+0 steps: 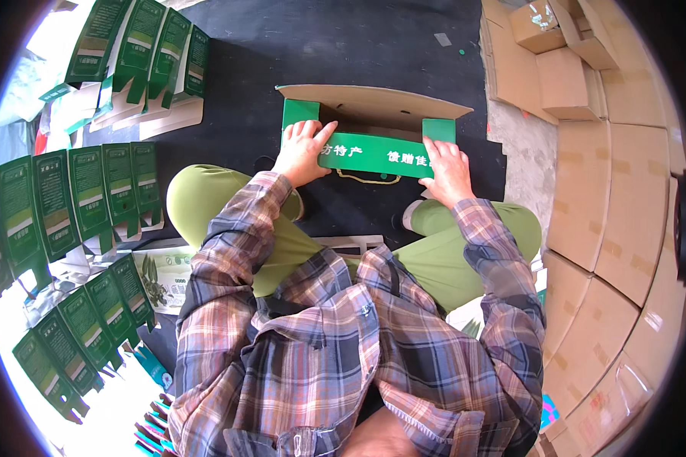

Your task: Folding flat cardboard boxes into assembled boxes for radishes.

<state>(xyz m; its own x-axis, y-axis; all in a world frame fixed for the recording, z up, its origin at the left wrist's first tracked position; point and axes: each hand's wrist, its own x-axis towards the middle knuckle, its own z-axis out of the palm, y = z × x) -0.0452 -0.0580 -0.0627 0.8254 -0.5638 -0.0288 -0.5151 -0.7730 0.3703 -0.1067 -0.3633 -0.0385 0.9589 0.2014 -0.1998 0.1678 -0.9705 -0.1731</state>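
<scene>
In front of my knees is a green cardboard gift box [373, 154] with white lettering on its front panel. Its top is open, showing brown card inside, and the long back flap [381, 105] stands up. Green end flaps are folded at both ends. A pale cord handle [368, 180] hangs from the side facing me. My left hand [305, 154] is closed over the box's left front edge, thumb on top. The right front corner is held by my right hand [447, 171], its fingers bent over the edge. The box's bottom is hidden.
Rows of green printed cartons [72, 194] stand to my left, with more at the far left [137, 49]. Brown cardboard boxes [617, 198] are stacked along the right, beside open ones [568, 76]. A black mat [282, 46] covers the floor. A printed white carton [162, 278] lies by my left leg.
</scene>
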